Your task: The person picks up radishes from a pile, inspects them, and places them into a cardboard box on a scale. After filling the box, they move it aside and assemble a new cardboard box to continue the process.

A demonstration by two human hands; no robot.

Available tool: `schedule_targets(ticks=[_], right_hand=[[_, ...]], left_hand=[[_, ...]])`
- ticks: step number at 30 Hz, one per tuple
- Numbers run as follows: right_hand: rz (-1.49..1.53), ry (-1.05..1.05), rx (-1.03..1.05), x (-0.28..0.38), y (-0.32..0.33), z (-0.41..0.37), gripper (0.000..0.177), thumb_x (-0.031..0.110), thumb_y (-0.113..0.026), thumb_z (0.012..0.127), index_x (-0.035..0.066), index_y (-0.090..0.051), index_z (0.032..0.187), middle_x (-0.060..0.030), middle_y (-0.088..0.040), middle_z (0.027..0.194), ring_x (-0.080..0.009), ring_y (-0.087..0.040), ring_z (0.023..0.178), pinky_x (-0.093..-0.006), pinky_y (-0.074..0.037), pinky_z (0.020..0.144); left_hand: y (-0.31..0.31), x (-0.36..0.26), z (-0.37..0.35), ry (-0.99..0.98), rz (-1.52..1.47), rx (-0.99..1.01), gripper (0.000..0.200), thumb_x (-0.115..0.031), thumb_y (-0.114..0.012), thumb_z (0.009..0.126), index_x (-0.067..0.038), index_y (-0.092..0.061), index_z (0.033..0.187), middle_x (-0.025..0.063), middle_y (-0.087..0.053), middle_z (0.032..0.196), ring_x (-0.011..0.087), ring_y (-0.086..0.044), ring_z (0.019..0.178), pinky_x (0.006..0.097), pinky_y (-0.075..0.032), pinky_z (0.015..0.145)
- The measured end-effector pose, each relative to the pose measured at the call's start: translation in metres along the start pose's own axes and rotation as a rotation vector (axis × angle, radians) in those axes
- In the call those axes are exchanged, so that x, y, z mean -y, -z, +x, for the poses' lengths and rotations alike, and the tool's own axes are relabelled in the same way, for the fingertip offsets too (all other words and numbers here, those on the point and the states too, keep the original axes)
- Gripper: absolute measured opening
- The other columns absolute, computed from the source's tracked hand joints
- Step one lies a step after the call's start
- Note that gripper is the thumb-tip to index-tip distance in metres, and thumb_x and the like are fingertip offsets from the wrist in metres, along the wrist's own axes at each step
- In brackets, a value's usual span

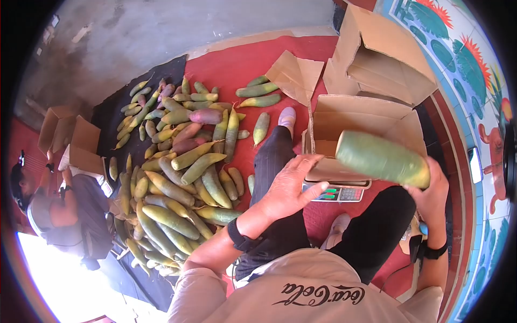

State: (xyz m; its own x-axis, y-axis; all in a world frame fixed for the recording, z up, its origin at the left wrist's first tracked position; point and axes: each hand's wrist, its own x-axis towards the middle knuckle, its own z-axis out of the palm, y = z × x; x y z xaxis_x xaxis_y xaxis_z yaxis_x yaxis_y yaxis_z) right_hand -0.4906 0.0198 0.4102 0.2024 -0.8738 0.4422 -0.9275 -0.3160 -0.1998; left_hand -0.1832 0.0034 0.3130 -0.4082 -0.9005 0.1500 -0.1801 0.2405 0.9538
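Note:
My right hand (431,191) grips one long green fruit (379,159) by its end and holds it level over an open cardboard box (366,116). That box rests on a weighing scale (338,192) between my legs. My left hand (288,185) hovers with fingers spread at the box's near left corner, just above the scale's display, holding nothing. A big heap of long green, yellow and purple fruits (177,167) lies on the floor to my left.
A second, larger open box (377,54) stands behind the first, with a loose cardboard flap (293,75) beside it. Another person (59,210) sits at the far left next to more boxes (67,137). A painted wall (474,107) runs along the right.

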Motion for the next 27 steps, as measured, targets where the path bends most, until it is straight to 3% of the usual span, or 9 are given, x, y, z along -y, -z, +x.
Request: schedule_targets(ticks=[1, 2, 6, 11, 19, 23, 27], right_hand=[[-0.029, -0.021, -0.013, -0.009, 0.001, 0.007, 0.062, 0.005, -0.078, 0.05, 0.002, -0.052, 0.106, -0.0166, -0.058, 0.091, -0.0366, -0.057, 0.083, -0.0377, -0.047, 0.074], [-0.077, -0.034, 0.003, -0.013, 0.001, 0.016, 0.062, 0.006, -0.078, 0.05, 0.002, -0.051, 0.106, -0.0172, -0.058, 0.091, -0.0367, -0.057, 0.082, -0.0381, -0.047, 0.072], [-0.29, 0.108, 0.065, -0.039, -0.004, 0.049, 0.062, 0.011, -0.079, 0.051, 0.003, -0.05, 0.105, -0.0158, -0.058, 0.089, -0.0348, -0.058, 0.079, -0.0394, -0.047, 0.067], [-0.444, 0.106, 0.361, -0.061, -0.038, 0.087, 0.054, 0.015, -0.08, 0.052, 0.004, -0.05, 0.096, -0.0141, -0.059, 0.084, -0.0329, -0.059, 0.076, -0.04, -0.048, 0.066], [-0.62, 0.118, 0.952, -0.068, -0.133, 0.136, 0.042, 0.027, -0.078, 0.058, 0.006, -0.061, 0.091, -0.013, -0.064, 0.087, -0.0288, -0.062, 0.087, -0.0384, -0.049, 0.075], [-0.623, 0.208, 1.064, -0.059, -0.177, 0.149, 0.045, 0.032, -0.077, 0.061, 0.005, -0.062, 0.094, -0.0126, -0.065, 0.089, -0.0286, -0.062, 0.088, -0.0388, -0.048, 0.077], [-0.458, 0.129, 1.219, -0.057, -0.211, 0.147, 0.052, 0.036, -0.075, 0.064, 0.001, -0.059, 0.1, -0.0165, -0.065, 0.091, -0.0295, -0.062, 0.088, -0.0382, -0.048, 0.078]], left_hand=[[-0.003, 0.003, 0.006, -0.169, 0.398, -0.073, 0.06, -0.031, -0.065, 0.08, -0.003, -0.042, 0.127, 0.0166, -0.043, 0.127, 0.0321, -0.042, 0.118, 0.0387, -0.034, 0.099], [-0.007, 0.005, 0.014, -0.209, 0.489, -0.062, 0.066, -0.026, -0.07, 0.071, -0.005, -0.043, 0.128, 0.0196, -0.033, 0.135, 0.0359, -0.035, 0.124, 0.0413, -0.031, 0.102], [-0.019, 0.026, 0.031, -0.206, 0.678, 0.01, 0.067, -0.028, -0.071, 0.071, -0.007, -0.043, 0.129, 0.0154, -0.024, 0.142, 0.034, -0.019, 0.134, 0.0443, -0.024, 0.107], [-0.02, 0.036, 0.032, -0.211, 0.683, 0.057, 0.067, -0.025, -0.07, 0.071, -0.008, -0.042, 0.13, 0.0125, -0.027, 0.142, 0.0345, -0.019, 0.134, 0.0443, -0.023, 0.108], [-0.019, 0.041, 0.031, -0.228, 0.662, 0.138, 0.068, -0.021, -0.069, 0.071, -0.006, -0.041, 0.131, 0.0128, -0.027, 0.142, 0.0345, -0.02, 0.134, 0.0386, -0.028, 0.108], [-0.018, 0.042, 0.033, -0.216, 0.632, 0.133, 0.068, -0.02, -0.068, 0.071, -0.005, -0.039, 0.131, 0.013, -0.025, 0.143, 0.034, -0.018, 0.135, 0.0395, -0.027, 0.108], [-0.015, 0.044, 0.034, -0.202, 0.596, 0.173, 0.07, -0.02, -0.068, 0.071, -0.005, -0.037, 0.132, 0.0127, -0.024, 0.144, 0.0328, -0.015, 0.136, 0.0399, -0.027, 0.108]])
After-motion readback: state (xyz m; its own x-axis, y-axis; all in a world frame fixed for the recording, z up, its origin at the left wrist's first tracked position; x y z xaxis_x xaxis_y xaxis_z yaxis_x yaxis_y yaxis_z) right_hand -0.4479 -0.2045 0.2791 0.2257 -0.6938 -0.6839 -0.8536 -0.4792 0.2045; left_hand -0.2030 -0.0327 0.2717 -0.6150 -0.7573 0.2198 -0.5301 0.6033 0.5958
